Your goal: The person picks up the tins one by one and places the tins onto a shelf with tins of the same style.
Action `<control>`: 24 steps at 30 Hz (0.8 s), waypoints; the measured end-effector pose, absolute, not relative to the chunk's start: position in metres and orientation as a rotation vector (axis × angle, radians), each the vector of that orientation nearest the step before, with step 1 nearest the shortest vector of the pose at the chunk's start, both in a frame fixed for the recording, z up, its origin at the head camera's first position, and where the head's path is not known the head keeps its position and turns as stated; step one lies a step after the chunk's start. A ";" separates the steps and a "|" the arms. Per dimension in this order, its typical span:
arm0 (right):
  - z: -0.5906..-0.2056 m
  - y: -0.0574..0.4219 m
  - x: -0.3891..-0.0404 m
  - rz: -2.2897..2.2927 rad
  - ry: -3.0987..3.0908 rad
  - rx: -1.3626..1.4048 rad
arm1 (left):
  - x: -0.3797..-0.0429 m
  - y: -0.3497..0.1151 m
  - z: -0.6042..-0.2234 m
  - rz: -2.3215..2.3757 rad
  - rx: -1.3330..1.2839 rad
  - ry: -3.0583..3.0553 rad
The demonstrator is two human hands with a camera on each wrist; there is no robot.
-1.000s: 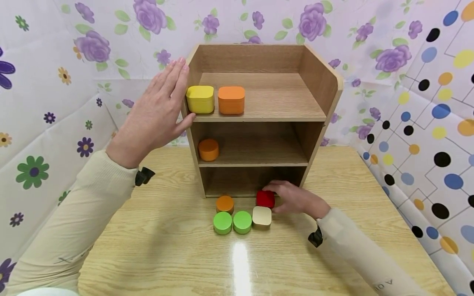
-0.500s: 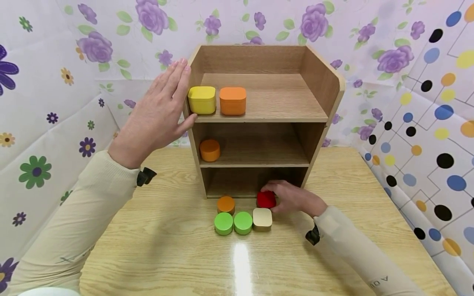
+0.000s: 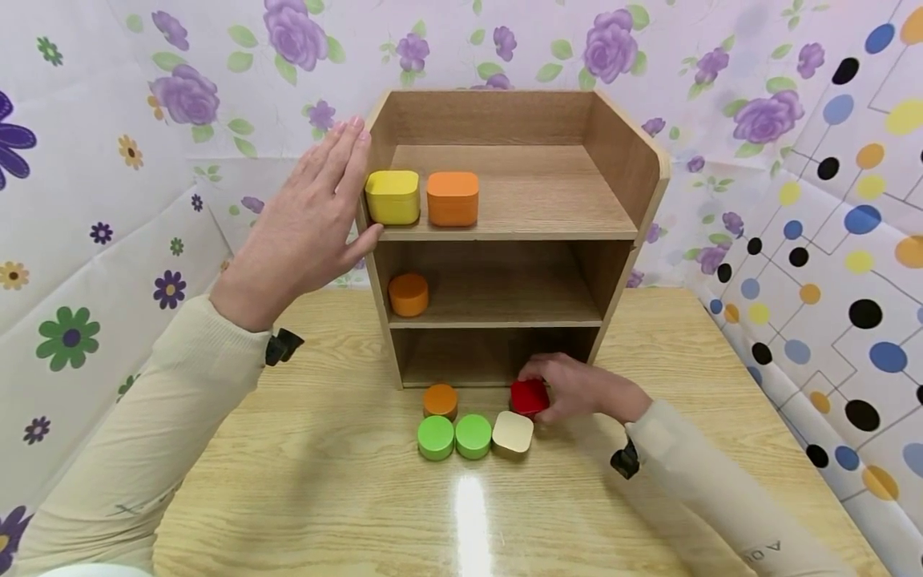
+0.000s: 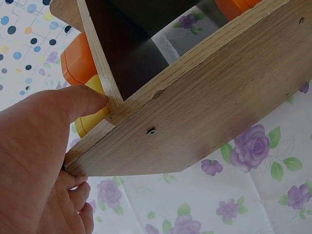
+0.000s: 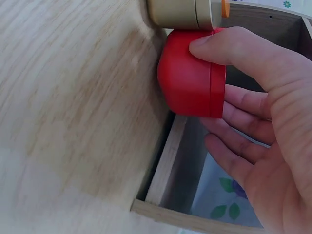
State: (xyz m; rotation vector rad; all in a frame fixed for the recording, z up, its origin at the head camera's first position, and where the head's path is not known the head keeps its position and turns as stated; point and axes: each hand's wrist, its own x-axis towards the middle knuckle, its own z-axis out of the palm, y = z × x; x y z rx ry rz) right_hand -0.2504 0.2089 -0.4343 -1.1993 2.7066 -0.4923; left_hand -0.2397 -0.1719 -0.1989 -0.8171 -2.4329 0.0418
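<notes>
On the table (image 3: 346, 489), a cream box (image 3: 513, 433) and two green round boxes (image 3: 436, 437) are being seen side by side. Just behind, near the foot of the wooden shelf (image 3: 534, 192), the red box (image 3: 530, 398) is being gripped by the right hand (image 3: 577, 389), thumb and fingers curled round it; whether it is being raised cannot be told. The picking up of this box is judged to be the step being done; a lift clear of the cream box is probably being called for. Farther up, the shelf's left side is apparently being steadied by the left hand (image 3: 306, 216), fingers straight, thumb spread.
</notes>
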 end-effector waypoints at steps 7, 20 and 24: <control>-0.420 0.215 -0.244 -0.448 2.679 -1.197 | -0.239 -0.174 -0.202 0.036 -0.823 -2.420; -0.387 0.226 -0.231 -0.414 2.591 -1.206 | -0.240 -0.173 -0.201 0.031 -0.823 -2.413; -0.371 0.224 -0.225 -0.400 2.564 -1.209 | -0.240 -0.173 -0.201 0.024 -0.824 -2.412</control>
